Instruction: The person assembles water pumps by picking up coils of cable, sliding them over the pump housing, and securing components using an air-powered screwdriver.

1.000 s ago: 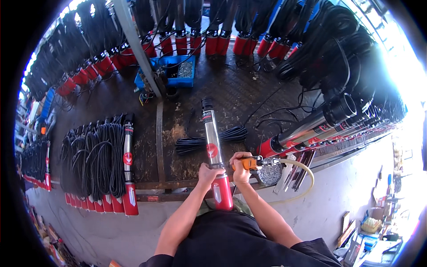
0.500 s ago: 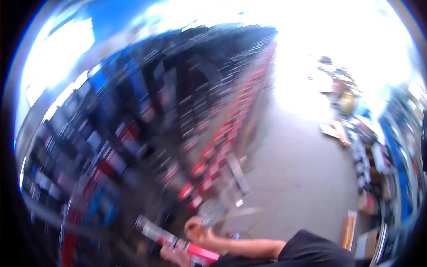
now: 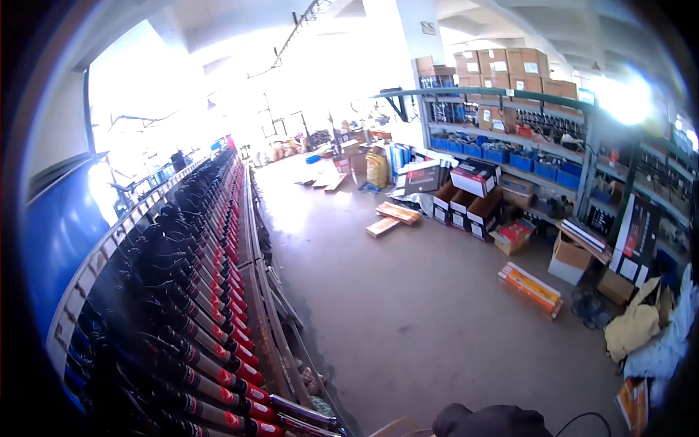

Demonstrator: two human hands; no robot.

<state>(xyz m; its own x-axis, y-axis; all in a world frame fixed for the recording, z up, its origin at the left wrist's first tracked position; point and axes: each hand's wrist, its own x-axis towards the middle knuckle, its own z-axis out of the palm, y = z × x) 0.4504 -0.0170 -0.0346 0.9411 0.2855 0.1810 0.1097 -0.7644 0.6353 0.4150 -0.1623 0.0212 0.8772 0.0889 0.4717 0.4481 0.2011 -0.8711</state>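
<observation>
Neither of my hands shows now; only a dark sleeve (image 3: pixel 499 422) of mine reaches in at the lower edge. Left of it, a long row of tube-shaped tools (image 3: pixel 211 371) with red ends, grey middles and dark cables leans side by side on a rack. Metal tubes (image 3: pixel 302 411) stick out from the near end of this row. A pale curved piece (image 3: pixel 397 428) beside the sleeve is cut off by the frame, and I cannot tell what it is.
An aisle floor (image 3: pixel 364 306) runs along the rack. On its right lie an orange-and-white long box (image 3: pixel 530 290), open cartons (image 3: pixel 466 207), and yellowish cloth (image 3: pixel 633 328). Shelving (image 3: pixel 582 153) behind carries blue bins (image 3: pixel 495 153) and stacked cardboard boxes (image 3: pixel 502 65).
My view has swung up and to the right from a blurred look at the rack. Both hands, with a red-and-grey tubular thing at them, have left the picture.
</observation>
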